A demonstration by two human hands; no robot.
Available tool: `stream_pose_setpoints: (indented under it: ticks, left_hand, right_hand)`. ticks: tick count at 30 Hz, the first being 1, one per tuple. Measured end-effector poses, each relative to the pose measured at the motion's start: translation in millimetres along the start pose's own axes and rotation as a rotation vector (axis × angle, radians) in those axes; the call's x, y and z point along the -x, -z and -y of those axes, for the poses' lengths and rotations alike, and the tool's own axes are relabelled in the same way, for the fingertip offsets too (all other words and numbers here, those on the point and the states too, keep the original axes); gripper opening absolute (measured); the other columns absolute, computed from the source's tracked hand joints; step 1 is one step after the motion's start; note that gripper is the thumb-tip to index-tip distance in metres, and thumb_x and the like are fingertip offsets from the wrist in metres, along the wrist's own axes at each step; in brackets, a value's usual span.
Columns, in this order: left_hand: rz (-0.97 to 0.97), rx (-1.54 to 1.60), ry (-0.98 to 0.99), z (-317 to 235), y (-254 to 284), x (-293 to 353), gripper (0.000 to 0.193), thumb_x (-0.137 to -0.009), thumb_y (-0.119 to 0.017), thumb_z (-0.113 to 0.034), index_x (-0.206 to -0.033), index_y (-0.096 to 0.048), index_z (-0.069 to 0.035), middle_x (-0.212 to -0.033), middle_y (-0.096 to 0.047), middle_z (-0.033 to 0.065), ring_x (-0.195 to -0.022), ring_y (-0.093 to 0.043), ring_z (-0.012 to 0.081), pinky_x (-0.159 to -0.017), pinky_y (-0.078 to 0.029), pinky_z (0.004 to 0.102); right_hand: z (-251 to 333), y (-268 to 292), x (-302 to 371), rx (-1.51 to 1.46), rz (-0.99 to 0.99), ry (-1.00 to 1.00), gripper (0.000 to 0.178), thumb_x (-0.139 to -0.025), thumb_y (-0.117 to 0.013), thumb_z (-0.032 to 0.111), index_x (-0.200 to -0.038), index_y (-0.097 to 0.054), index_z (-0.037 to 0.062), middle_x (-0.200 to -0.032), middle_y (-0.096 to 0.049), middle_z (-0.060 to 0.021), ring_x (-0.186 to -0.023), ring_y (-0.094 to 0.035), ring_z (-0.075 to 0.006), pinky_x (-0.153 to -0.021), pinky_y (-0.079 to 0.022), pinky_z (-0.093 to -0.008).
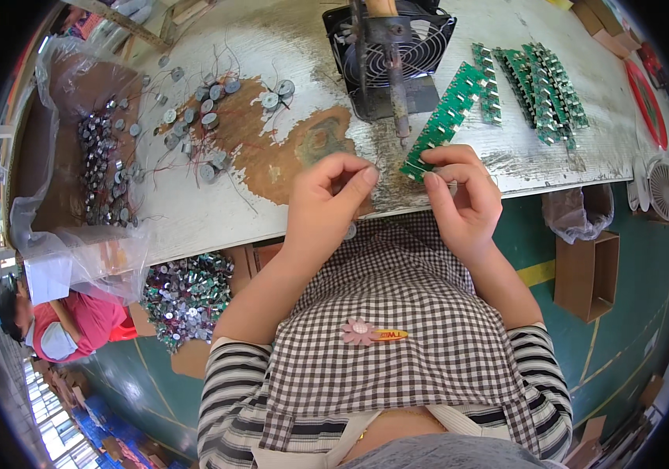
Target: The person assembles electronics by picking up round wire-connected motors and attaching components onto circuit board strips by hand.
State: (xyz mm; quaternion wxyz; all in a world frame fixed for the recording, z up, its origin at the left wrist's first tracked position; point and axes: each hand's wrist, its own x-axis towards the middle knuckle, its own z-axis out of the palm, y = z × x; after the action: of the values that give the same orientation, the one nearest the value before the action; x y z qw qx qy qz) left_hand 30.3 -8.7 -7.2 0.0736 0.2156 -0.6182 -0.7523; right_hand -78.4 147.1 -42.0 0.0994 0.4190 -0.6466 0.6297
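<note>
My left hand point(326, 199) is closed in a pinch above the table's front edge; what its fingertips hold is hidden. Just below it shows a small round grey metal part point(351, 230), and I cannot tell whether it hangs from the fingers. A green circuit board strip point(445, 117) lies slanted on the table, its near end pinched by my right hand point(463, 195). Over the strip's left side, a soldering iron point(399, 109) points downward in a stand, in front of a black fan point(397, 51).
Several small round motors point(209, 119) with thin red wires lie on the left of the worn table point(287, 215). More board strips point(541, 94) lie at right. A plastic-lined box point(61, 187) of motors stands far left; a heap of parts point(186, 301) sits below the edge.
</note>
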Motion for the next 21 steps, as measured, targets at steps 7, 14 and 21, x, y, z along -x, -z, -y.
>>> stream_pose_setpoints:
  ticks: [7,14,21]
  left_hand:
    - [-0.07,-0.036,-0.097,8,-8,-9,0.014,-0.087,-0.065,-0.012,-0.093,-0.063,0.0,-0.073,-0.058,-0.0021,-0.062,-0.05,0.0035,-0.053,-0.039,0.0187]
    - [0.051,0.164,0.066,1,-5,-14,0.013,-0.082,-0.069,-0.011,-0.089,-0.063,-0.001,-0.076,-0.059,-0.0009,-0.057,-0.046,0.0017,-0.048,-0.034,0.0173]
    - [0.067,0.168,0.017,-8,-15,-19,0.009,-0.079,-0.066,-0.006,-0.084,-0.062,0.001,-0.081,-0.062,0.002,-0.058,-0.047,0.0018,-0.048,-0.034,0.0168]
  right_hand:
    - [1,3,-5,-0.042,0.01,0.005,0.013,-0.075,-0.065,-0.007,-0.076,-0.053,-0.0009,-0.094,-0.064,-0.0175,-0.08,-0.061,-0.0238,-0.067,-0.048,-0.0293]
    - [1,2,-7,-0.076,-0.006,-0.004,0.013,-0.075,-0.065,-0.007,-0.076,-0.053,-0.001,-0.095,-0.064,-0.0184,-0.082,-0.061,-0.0248,-0.069,-0.048,-0.0306]
    - [2,1,-11,-0.051,0.019,0.078,0.014,-0.073,-0.066,-0.007,-0.077,-0.053,-0.0009,-0.097,-0.063,-0.0187,-0.084,-0.061,-0.0273,-0.071,-0.049,-0.0327]
